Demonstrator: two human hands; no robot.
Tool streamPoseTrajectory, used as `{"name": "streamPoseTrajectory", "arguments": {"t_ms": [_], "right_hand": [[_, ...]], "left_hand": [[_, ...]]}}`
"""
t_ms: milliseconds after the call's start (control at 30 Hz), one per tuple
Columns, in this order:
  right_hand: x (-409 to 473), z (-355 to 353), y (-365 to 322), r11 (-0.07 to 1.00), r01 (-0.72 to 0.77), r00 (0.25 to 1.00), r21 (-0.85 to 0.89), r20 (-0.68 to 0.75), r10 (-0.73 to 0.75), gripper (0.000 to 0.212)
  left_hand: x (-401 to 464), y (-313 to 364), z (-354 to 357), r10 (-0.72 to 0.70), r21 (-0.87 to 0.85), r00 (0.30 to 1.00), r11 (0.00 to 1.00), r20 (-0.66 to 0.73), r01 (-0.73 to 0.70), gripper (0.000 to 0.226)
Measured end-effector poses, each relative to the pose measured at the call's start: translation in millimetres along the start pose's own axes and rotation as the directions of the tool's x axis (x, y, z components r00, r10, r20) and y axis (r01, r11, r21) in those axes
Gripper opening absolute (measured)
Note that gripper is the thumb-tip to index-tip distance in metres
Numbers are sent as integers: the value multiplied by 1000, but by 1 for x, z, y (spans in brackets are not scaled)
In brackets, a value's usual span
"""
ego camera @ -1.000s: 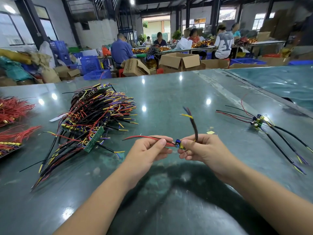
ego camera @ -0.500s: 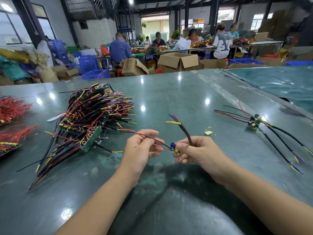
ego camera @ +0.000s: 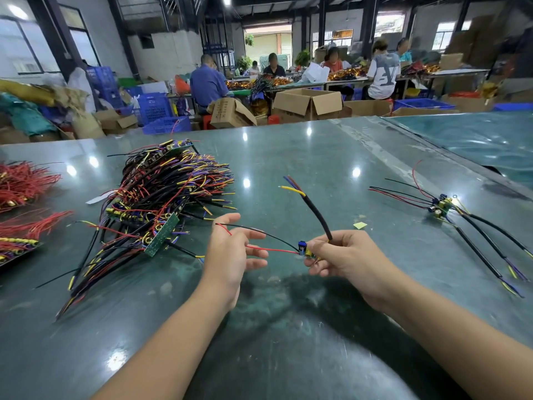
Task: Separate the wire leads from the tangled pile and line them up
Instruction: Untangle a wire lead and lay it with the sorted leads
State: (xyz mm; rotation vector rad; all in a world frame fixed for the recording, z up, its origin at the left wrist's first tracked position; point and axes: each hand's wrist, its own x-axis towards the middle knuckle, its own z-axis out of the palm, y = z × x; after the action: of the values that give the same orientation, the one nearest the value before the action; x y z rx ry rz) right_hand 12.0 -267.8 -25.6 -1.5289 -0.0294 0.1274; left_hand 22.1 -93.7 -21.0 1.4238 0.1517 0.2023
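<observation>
- Head view: we see the right hand [ego camera: 344, 256] above the near middle of the green table [ego camera: 302, 157], fingers curled round a small circuit board [ego camera: 306, 250] with its blue and yellow parts poking out on the left of the fist.
- A thick black sleeved cable [ego camera: 315, 210] rises from that fist, leaning far-left; its tip splits into yellow, blue and red cores.
- A thin red lead [ego camera: 271, 249] and a thin black lead [ego camera: 259, 230] run left from the board.
- The left hand [ego camera: 230, 252] is released, fingers straight and spread, gripping nothing; the black lead crosses in front of its fingers, the red lead passes between them. We can't tell if they touch skin.
- Tangled pile [ego camera: 155, 203] sits left of the left hand, mid-table: black, red, yellow, purple wires with a green board [ego camera: 161, 233] at its near edge, wire ends fanning toward the near left.
- Sorted boards with leads [ego camera: 441, 204] lie well apart on the right side of the table, red and black leads pointing far-left, black cables pointing near-right, roughly parallel.
- Small yellow scrap [ego camera: 359, 225] on the table between the right hand and the sorted group.
- Red wire bundles [ego camera: 26, 180] at the left edge, two heaps, one nearer.
- Far side past the table: cardboard boxes [ego camera: 305, 103], blue crates [ego camera: 154, 108], seated people at other benches, blurred.
</observation>
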Motion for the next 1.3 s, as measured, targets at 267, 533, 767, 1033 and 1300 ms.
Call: {"name": "streamPoseTrajectory", "arguments": {"t_ms": [267,533,767,1033,1300], "right_hand": [[0,-3,0,1000,-4,1000,-12,-3,4,16],[1,-3,2,1000,-10,1000,-12,-1,10,15],[-2,-3,0,998,3,1000,-65,20,-2,15],[-4,-8,-6,996,2,1000,-90,23,0,15],[-1,-11,-2,1000,1,1000,-23,-11,-1,15]], "left_hand": [[0,3,-3,47,-63,998,997,52,-44,31],[1,2,-5,80,-45,993,996,92,-76,28],[9,2,-14,104,105,995,989,11,-105,28],[17,7,-26,129,89,989,988,-65,-123,38],[16,10,-26,43,-160,998,986,34,-37,41]]}}
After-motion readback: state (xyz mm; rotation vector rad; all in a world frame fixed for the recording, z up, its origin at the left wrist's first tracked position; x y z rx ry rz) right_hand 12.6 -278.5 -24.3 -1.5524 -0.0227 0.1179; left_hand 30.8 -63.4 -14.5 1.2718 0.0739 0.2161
